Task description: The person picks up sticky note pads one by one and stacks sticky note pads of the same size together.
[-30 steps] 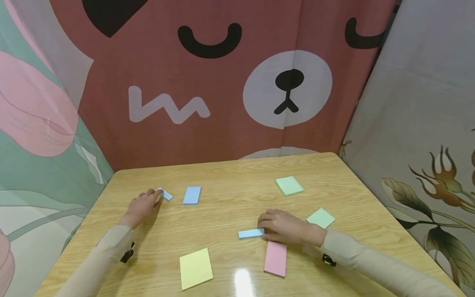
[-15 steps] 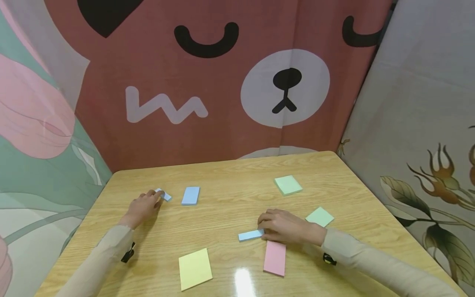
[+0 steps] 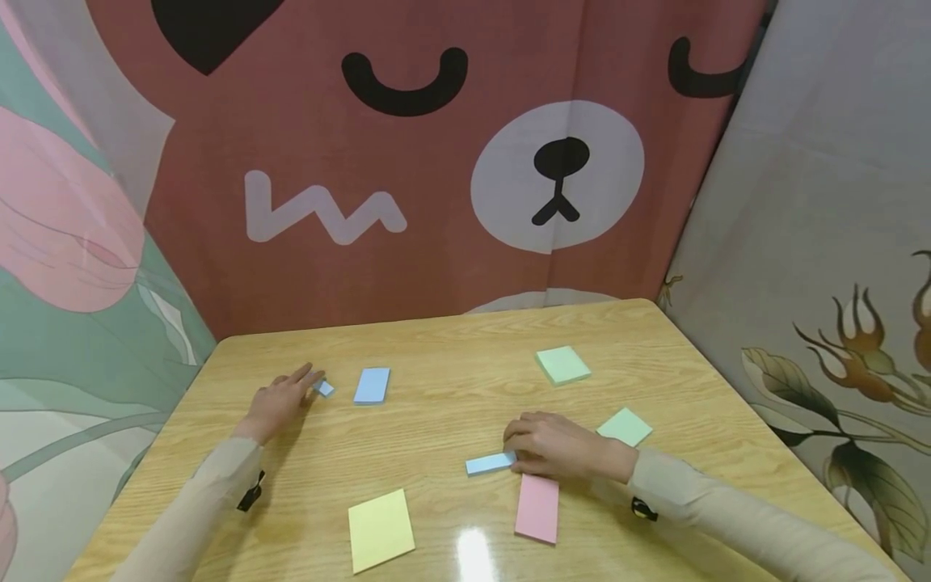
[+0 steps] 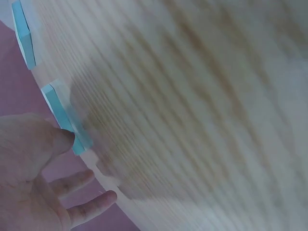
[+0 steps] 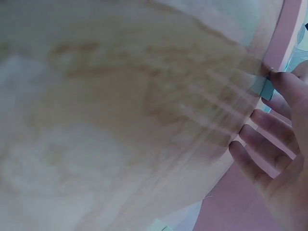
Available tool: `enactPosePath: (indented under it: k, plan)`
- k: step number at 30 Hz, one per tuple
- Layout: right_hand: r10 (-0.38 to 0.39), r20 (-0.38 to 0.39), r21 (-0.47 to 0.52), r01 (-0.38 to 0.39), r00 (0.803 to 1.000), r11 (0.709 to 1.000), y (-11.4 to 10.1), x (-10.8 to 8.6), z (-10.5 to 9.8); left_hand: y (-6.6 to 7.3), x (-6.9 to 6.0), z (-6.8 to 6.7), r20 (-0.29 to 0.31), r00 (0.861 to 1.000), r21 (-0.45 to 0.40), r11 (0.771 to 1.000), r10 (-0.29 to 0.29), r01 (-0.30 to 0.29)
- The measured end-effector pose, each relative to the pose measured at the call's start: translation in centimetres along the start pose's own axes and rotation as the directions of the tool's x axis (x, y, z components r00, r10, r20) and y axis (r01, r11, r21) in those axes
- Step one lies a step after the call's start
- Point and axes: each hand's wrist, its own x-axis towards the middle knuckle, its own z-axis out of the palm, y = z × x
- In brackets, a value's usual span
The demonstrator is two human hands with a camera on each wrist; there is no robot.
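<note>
At the far left of the table my left hand (image 3: pixel 280 400) has its fingers spread. Its thumb touches a small narrow blue sticky note pad (image 4: pixel 58 107), while the other fingers in the left wrist view stand off it. Nearer the middle, my right hand (image 3: pixel 556 444) pinches one end of another narrow blue sticky note pad (image 3: pixel 489 463) between thumb and index finger. That pad lies on the table, its right end hidden by the fingers. Just in front of the right hand lies a pink sticky note pad (image 3: pixel 537 509).
A wider blue sticky note pad (image 3: pixel 372 386) lies right of the left hand. Two green pads (image 3: pixel 563 365) are at the right, one partly behind the right wrist. Near the front lies a yellow pad (image 3: pixel 381 531). Printed curtains (image 3: pixel 407 275) rise behind the wooden table (image 3: pixel 436 388).
The left hand's fingers have straightened and spread from around the small blue pad, now covering more of it in the head view. The right hand stays in place at its blue pad.
</note>
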Motion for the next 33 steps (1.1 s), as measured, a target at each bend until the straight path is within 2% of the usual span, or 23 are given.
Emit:
enactPosePath:
  k: [4, 12, 19, 23, 29, 33]
  plan:
    - [0.001, 0.002, 0.003, -0.001, 1.000, 1.000, -0.02, 0.06, -0.02, -0.19, 0.02, 0.09, 0.017, 1.000, 0.007, 1.000, 0.014, -0.014]
    - [0.024, 0.024, 0.024, -0.024, 0.999, 0.999, -0.01, 0.02, -0.04, -0.42, 0.15, 0.09, -0.024, 0.999, 0.053, 0.998, 0.028, -0.026]
    - [0.059, 0.065, 0.053, -0.063, 0.996, 0.997, -0.05, -0.01, -0.44, -0.77, -0.23, 0.28, -0.059, 0.998, 0.007, 1.000, 0.023, -0.023]
    - [0.062, 0.077, 0.055, -0.066, 0.995, 0.996, 0.00, -0.03, -0.50, -0.80, -0.25, 0.45, -0.055, 0.998, 0.008, 1.000, 0.022, -0.021]
    - [0.047, 0.066, 0.062, -0.051, 0.997, 0.997, 0.11, -0.06, -0.42, -0.70, -0.24, 0.50, -0.045, 0.999, 0.002, 1.000, 0.000, 0.000]
    - [0.037, 0.053, 0.061, -0.040, 0.998, 0.997, 0.19, -0.07, -0.33, -0.81, -0.23, 0.40, -0.046, 0.999, -0.034, 0.999, -0.007, 0.006]
